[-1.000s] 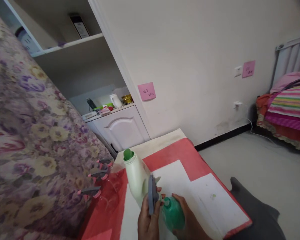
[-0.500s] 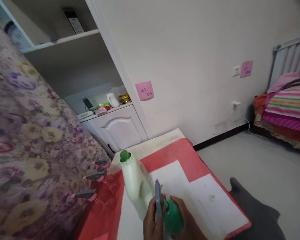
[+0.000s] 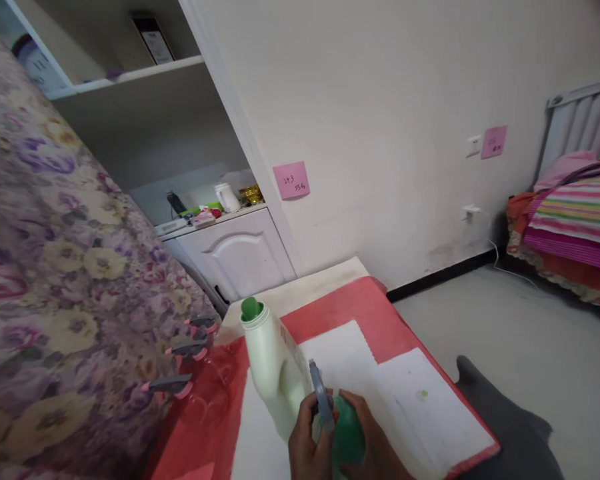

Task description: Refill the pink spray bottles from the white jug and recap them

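My left hand [image 3: 311, 437] is closed around the grey spray head [image 3: 321, 393] at the neck of a green bottle [image 3: 347, 430]. Wrapped round that bottle's right side is my right hand [image 3: 375, 440]. A large pale green jug [image 3: 275, 367] stands upright just left of my hands, its mouth uncapped with a green spout inside. Further left, three clear bottles with grey and pink spray heads [image 3: 170, 385] stand in a row on the red cloth [image 3: 330, 303]. White paper [image 3: 405, 400] lies under the jug and my hands.
A floral curtain [image 3: 70, 300] hangs along the left side. Behind the table are a white cabinet [image 3: 240, 257] and a wall with pink notes [image 3: 291, 181]. A bed [image 3: 575, 220] stands at the far right, and a dark grey shape [image 3: 505, 420] lies beside the table's right edge.
The grey spray head has tilted and turned slightly between my left fingers. Both hands remain around the green bottle, and the view has shifted a little.
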The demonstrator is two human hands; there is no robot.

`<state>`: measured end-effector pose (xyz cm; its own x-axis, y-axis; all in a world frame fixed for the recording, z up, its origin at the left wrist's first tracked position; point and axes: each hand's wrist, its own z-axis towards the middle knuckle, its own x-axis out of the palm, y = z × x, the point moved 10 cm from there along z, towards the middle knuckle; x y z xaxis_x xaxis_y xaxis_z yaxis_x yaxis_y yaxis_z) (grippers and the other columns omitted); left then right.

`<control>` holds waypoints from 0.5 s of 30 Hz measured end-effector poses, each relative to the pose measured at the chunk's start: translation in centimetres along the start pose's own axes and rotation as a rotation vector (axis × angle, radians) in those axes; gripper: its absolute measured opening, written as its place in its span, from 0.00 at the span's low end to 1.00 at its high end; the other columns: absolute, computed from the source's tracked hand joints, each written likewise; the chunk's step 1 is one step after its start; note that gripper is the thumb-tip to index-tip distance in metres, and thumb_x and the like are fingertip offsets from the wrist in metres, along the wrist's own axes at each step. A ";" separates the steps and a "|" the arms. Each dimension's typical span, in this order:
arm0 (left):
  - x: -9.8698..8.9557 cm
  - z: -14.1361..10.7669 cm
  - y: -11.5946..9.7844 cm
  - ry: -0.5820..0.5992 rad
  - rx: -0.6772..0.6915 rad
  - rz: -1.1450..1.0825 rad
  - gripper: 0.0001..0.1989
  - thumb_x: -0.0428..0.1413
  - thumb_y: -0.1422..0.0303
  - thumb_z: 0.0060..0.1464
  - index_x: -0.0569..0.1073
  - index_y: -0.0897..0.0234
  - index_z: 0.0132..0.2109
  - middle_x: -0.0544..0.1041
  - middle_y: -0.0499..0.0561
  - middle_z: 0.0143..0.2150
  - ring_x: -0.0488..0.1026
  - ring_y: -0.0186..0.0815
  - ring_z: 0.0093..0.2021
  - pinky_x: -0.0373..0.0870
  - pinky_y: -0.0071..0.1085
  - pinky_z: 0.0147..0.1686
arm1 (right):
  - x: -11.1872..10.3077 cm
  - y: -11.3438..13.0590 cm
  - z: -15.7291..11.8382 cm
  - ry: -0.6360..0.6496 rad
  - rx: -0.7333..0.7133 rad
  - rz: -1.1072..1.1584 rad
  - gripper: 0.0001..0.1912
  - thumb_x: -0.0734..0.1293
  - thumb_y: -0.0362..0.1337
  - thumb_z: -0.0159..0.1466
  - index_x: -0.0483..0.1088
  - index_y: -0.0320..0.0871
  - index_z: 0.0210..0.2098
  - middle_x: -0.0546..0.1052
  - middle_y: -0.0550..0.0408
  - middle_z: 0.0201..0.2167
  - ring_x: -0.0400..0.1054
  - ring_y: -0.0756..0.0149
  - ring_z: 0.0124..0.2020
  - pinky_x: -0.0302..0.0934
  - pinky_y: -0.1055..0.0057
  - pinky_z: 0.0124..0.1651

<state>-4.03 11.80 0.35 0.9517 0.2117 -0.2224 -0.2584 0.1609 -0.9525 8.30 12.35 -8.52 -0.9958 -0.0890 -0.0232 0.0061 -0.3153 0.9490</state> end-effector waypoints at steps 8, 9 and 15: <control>0.1 -0.1 0.2 0.030 -0.005 0.058 0.14 0.62 0.59 0.48 0.76 0.60 0.41 0.83 0.53 0.42 0.79 0.45 0.43 0.75 0.34 0.44 | -0.1 -0.8 -0.3 -0.007 0.044 -0.027 0.45 0.67 0.26 0.43 0.52 0.47 0.60 0.68 0.44 0.58 0.64 0.48 0.59 0.61 0.53 0.60; 0.2 -0.1 0.1 0.047 0.001 0.065 0.14 0.62 0.59 0.49 0.76 0.60 0.41 0.83 0.53 0.43 0.79 0.45 0.43 0.75 0.34 0.44 | -0.2 -0.9 -0.3 -0.010 0.049 -0.031 0.46 0.67 0.25 0.42 0.53 0.47 0.60 0.68 0.45 0.58 0.64 0.48 0.59 0.61 0.53 0.60; 0.7 0.2 -0.5 0.199 0.036 0.071 0.14 0.59 0.59 0.53 0.76 0.61 0.45 0.82 0.53 0.47 0.77 0.45 0.47 0.73 0.33 0.48 | -0.2 0.6 -0.3 -0.018 -0.063 -0.031 0.42 0.67 0.27 0.47 0.54 0.49 0.61 0.67 0.47 0.60 0.63 0.51 0.61 0.60 0.56 0.61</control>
<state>-3.27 12.09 0.71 0.9439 0.0297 -0.3290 -0.3286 0.1871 -0.9258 8.49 11.92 -7.98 -0.9970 -0.0617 -0.0465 -0.0199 -0.3763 0.9263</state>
